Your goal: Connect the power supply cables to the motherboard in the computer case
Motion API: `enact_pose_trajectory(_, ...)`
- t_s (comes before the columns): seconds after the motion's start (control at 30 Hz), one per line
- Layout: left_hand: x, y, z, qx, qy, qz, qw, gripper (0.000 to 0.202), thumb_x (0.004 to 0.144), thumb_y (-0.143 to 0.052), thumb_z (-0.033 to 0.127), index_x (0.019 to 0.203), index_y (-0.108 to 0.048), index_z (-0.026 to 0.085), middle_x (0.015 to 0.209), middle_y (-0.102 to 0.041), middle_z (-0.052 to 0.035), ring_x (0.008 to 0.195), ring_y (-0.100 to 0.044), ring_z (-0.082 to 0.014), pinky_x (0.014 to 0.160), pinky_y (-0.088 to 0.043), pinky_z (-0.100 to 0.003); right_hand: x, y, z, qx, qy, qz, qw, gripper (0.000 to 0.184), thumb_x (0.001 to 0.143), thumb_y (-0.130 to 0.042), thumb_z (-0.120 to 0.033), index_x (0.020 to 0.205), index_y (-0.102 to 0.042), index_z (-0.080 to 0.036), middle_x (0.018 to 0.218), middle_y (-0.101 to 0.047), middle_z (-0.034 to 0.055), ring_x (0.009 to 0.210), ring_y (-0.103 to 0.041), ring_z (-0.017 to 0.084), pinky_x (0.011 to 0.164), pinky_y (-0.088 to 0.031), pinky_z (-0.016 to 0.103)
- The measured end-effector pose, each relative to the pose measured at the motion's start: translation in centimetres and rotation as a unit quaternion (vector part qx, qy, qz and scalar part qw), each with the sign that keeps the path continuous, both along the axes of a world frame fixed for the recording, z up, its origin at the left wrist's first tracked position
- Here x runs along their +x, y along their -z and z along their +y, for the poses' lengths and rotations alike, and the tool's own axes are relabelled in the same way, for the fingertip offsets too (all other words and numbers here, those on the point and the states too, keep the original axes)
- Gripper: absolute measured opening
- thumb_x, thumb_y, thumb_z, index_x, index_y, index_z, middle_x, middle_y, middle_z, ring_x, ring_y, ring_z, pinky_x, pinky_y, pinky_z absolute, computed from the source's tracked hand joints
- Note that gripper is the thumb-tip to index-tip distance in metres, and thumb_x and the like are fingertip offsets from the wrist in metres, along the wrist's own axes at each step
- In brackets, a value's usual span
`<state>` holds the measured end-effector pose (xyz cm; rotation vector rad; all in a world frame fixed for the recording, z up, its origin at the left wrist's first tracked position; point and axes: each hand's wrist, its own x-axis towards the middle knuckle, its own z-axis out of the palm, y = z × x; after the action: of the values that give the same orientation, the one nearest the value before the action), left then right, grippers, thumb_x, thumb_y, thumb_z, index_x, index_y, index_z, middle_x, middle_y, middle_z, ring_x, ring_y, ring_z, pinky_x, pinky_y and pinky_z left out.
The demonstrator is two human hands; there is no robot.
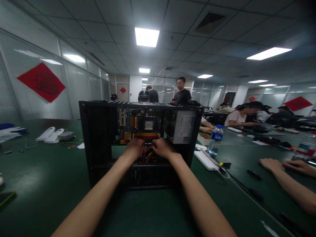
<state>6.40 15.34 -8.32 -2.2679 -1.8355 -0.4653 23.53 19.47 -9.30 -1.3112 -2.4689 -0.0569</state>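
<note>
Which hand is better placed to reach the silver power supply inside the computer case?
Probably the right hand: it sits just under the power supply, at its left corner. The left hand is farther off, across the red cables.

Open black computer case [98, 131] upright on green table [49, 184], motherboard [138, 123] exposed inside, red cables [147, 155] beneath

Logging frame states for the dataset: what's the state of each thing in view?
computer case, side panel off, open toward camera
motherboard, mounted inside, exposed
power supply, fitted at case's right
left hand, inside case, fingers curled, grip unclear
right hand, inside case, fingers curled, grip unclear
red cables, loose below the hands
water bottle, upright, capped
ceiling lights, on
</note>
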Motion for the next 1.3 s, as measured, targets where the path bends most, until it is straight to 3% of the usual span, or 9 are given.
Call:
enact_pose_trajectory(0.17,-0.2,0.9,0.2,0.014,-0.014,-0.048,0.999,0.025,0.095,-0.046,0.032,0.107,-0.064,0.019,0.104,-0.072,-0.0132,0.098,-0.07,-0.0286,0.079,-0.051,-0.036,-0.5,0.0,-0.3,0.098,-0.093,0.032,0.99,0.017,0.093,-0.05,-0.016,0.098,-0.066,-0.014,0.1,-0.069,0.0098,0.096,-0.063,0.019,0.08,-0.043,0.027)
enact_pose_trajectory(0.3,-0.6,1.6,0.5,-0.017,0.031,-0.081,0.996,0.024,0.091,-0.05,0.026,0.112,-0.056,0.016,0.114,-0.07,-0.0151,0.108,-0.067,-0.0273,0.088,-0.05,-0.034,-1.5,-0.1,-1.2,0.142,-0.151,0.026,0.978,0.019,0.091,-0.051,-0.012,0.106,-0.062,-0.014,0.11,-0.064,0.0105,0.104,-0.056,0.02,0.088,-0.043,0.029)
enact_pose_trajectory(0.53,-1.3,2.0,0.3,-0.063,0.075,-0.073,0.993,0.031,0.086,-0.055,0.026,0.115,-0.053,0.015,0.122,-0.067,-0.0163,0.113,-0.065,-0.0294,0.092,-0.049,-0.036,-1.8,-0.1,-1.7,0.123,-0.171,0.026,0.977,0.01,0.094,-0.053,-0.019,0.099,-0.061,-0.015,0.105,-0.061,0.0096,0.101,-0.054,0.021,0.09,-0.043,0.033)
enact_pose_trajectory(0.8,-1.1,2.0,0.6,-0.054,0.08,-0.09,0.991,0.039,0.08,-0.053,0.012,0.118,-0.056,0.016,0.125,-0.067,-0.0153,0.118,-0.063,-0.0269,0.099,-0.047,-0.034,-1.6,0.0,-1.6,0.102,-0.17,0.056,0.979,0.013,0.093,-0.057,-0.021,0.104,-0.059,-0.015,0.109,-0.06,0.0096,0.106,-0.055,0.021,0.093,-0.043,0.033)
enact_pose_trajectory(1.3,-1.0,2.0,0.9,-0.035,0.109,-0.1,0.988,0.043,0.075,-0.054,0.009,0.117,-0.06,0.016,0.125,-0.068,-0.0145,0.118,-0.063,-0.0277,0.1,-0.046,-0.033,-1.5,0.1,-1.4,0.108,-0.156,0.043,0.981,0.011,0.094,-0.056,-0.024,0.102,-0.056,-0.016,0.107,-0.06,0.0094,0.103,-0.054,0.022,0.091,-0.042,0.034)
